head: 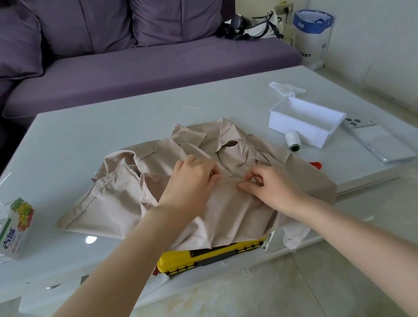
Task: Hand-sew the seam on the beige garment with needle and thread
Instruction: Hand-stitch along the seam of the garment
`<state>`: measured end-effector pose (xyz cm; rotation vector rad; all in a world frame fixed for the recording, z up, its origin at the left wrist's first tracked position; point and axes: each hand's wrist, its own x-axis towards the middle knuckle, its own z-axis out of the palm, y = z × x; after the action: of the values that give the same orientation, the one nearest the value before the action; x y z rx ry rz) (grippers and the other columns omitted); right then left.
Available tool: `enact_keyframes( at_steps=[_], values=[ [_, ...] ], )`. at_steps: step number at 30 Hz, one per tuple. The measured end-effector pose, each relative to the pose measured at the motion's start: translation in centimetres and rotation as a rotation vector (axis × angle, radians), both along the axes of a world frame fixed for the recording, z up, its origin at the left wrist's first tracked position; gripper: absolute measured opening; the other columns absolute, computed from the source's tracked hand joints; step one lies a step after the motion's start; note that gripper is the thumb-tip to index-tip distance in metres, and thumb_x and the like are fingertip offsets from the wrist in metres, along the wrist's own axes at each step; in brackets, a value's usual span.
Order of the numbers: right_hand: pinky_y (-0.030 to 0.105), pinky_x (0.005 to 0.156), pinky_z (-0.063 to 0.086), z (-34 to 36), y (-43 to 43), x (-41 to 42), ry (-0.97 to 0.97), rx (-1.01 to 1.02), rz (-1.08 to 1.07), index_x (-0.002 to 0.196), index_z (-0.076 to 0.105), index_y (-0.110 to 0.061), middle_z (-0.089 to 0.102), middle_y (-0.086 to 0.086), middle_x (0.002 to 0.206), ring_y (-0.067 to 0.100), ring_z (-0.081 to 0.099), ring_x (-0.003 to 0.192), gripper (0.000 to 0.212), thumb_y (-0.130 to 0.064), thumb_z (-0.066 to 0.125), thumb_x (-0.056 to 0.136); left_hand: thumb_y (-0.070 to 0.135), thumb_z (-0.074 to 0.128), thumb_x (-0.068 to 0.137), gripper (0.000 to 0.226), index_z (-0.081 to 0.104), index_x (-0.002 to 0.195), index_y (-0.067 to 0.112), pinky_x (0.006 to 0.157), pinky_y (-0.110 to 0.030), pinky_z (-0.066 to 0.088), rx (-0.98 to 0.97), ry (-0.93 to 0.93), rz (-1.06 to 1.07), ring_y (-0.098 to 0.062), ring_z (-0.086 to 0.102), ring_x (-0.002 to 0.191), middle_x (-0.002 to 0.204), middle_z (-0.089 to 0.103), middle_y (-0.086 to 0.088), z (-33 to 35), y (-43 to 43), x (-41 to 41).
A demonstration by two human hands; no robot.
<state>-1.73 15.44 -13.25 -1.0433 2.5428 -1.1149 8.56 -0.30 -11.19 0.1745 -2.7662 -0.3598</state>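
A crumpled beige garment (119, 200) lies spread on the white glass table (100, 129), its collar toward the far side. My left hand (189, 178) rests on the cloth near the collar, fingertips pinching a fold of fabric. My right hand (268, 185) sits just to its right, fingers curled and pinching the cloth at the same seam. A needle is too small to make out. A white thread spool (293, 141) stands beyond the garment on the right.
A white plastic box (305, 121) and a phone (380, 138) lie at the right. A yellow-black case (213, 255) pokes out under the garment's near edge. A carton (15, 227) stands at the left. Purple sofa (140, 67) behind the table.
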Motion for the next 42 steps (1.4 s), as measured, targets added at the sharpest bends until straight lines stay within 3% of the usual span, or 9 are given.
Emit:
enact_keyframes(
  at_steps=[8, 14, 18, 23, 26, 32, 34, 38, 42],
  values=[
    [0.011, 0.053, 0.035, -0.8, -0.5, -0.8, -0.052, 0.089, -0.026, 0.070, 0.050, -0.020, 0.041, -0.009, 0.058, 0.003, 0.040, 0.054, 0.027, -0.033, 0.063, 0.089, 0.021, 0.046, 0.098, 0.012, 0.055, 0.099, 0.013, 0.077, -0.030, 0.029, 0.071, 0.070, 0.157, -0.027, 0.056, 0.088, 0.087, 0.065, -0.006, -0.5, -0.1, -1.5],
    [0.024, 0.064, 0.034, -1.7, -1.2, -1.2, 0.005, 0.149, -0.074, 0.105, 0.058, -0.010, 0.047, -0.011, 0.077, 0.013, 0.053, 0.081, 0.030, -0.032, 0.065, 0.087, 0.028, 0.046, 0.097, 0.011, 0.053, 0.096, 0.020, 0.089, -0.038, 0.034, -0.067, -0.131, 0.203, -0.028, 0.056, 0.091, 0.086, 0.065, -0.004, -2.3, -1.6, -2.5],
    [0.017, 0.051, 0.028, -1.8, -1.3, -1.1, 0.015, 0.136, -0.074, 0.094, 0.058, -0.012, 0.041, -0.014, 0.064, 0.007, 0.044, 0.064, 0.020, -0.030, 0.064, 0.088, 0.027, 0.045, 0.099, 0.017, 0.054, 0.100, 0.014, 0.088, -0.038, 0.038, -0.068, -0.142, 0.210, -0.028, 0.053, 0.100, 0.101, 0.060, -0.007, -2.6, -1.5, -2.3],
    [0.011, 0.051, 0.034, -1.5, -0.8, -0.7, 0.002, 0.070, -0.059, 0.100, 0.063, -0.009, 0.036, -0.015, 0.059, -0.001, 0.036, 0.053, 0.020, -0.025, 0.064, 0.089, 0.019, 0.041, 0.100, 0.011, 0.041, 0.092, 0.013, 0.074, -0.040, 0.042, 0.246, -0.097, 0.196, -0.032, 0.053, 0.083, 0.093, 0.058, -0.013, -2.3, -0.8, -2.0],
    [0.006, 0.056, 0.035, -0.9, -0.4, -0.3, 0.015, 0.046, -0.064, 0.109, 0.062, -0.010, 0.035, -0.016, 0.063, -0.003, 0.036, 0.055, 0.023, -0.024, 0.063, 0.090, 0.013, 0.041, 0.100, 0.013, 0.036, 0.088, 0.011, 0.063, -0.031, 0.026, 0.383, -0.060, 0.147, -0.024, 0.044, 0.076, 0.082, 0.051, -0.005, -2.1, -0.7, -1.7],
    [0.016, 0.059, 0.036, -0.2, 0.0, 0.3, 0.004, 0.086, -0.051, 0.081, 0.057, -0.024, 0.044, -0.012, 0.058, 0.002, 0.044, 0.056, 0.012, -0.031, 0.062, 0.089, 0.015, 0.041, 0.100, 0.012, 0.035, 0.091, 0.013, 0.064, -0.041, 0.039, 0.362, 0.053, 0.039, -0.026, 0.051, 0.070, 0.078, 0.053, -0.004, -0.3, 0.8, 0.6],
    [0.026, 0.062, 0.038, -0.1, 0.0, 0.3, 0.062, 0.092, -0.038, 0.083, 0.060, -0.026, 0.042, -0.011, 0.054, 0.003, 0.043, 0.055, 0.011, -0.035, 0.064, 0.087, 0.016, 0.040, 0.101, 0.010, 0.036, 0.092, 0.013, 0.066, -0.045, 0.044, 0.353, 0.076, -0.002, -0.026, 0.054, 0.070, 0.080, 0.056, -0.006, 0.5, 1.3, 1.9],
    [0.023, 0.058, 0.031, 1.2, 0.2, 1.1, 0.059, 0.163, 0.079, 0.091, 0.065, -0.024, 0.039, -0.012, 0.057, 0.001, 0.039, 0.056, 0.012, -0.035, 0.061, 0.090, 0.018, 0.039, 0.101, 0.010, 0.039, 0.095, 0.010, 0.067, -0.047, 0.045, 0.341, 0.096, -0.040, -0.026, 0.055, 0.071, 0.079, 0.056, -0.001, 1.5, 2.3, 4.5],
    [0.023, 0.055, 0.027, 2.3, 1.4, 2.2, 0.009, 0.286, 0.145, 0.061, 0.040, -0.029, 0.037, -0.011, 0.061, 0.004, 0.037, 0.058, 0.036, -0.031, 0.060, 0.091, 0.019, 0.036, 0.102, 0.014, 0.037, 0.092, 0.008, 0.062, -0.044, 0.042, 0.358, 0.095, -0.036, -0.024, 0.051, 0.064, 0.072, 0.052, -0.003, 1.1, 3.2, 6.8]
  ],
)
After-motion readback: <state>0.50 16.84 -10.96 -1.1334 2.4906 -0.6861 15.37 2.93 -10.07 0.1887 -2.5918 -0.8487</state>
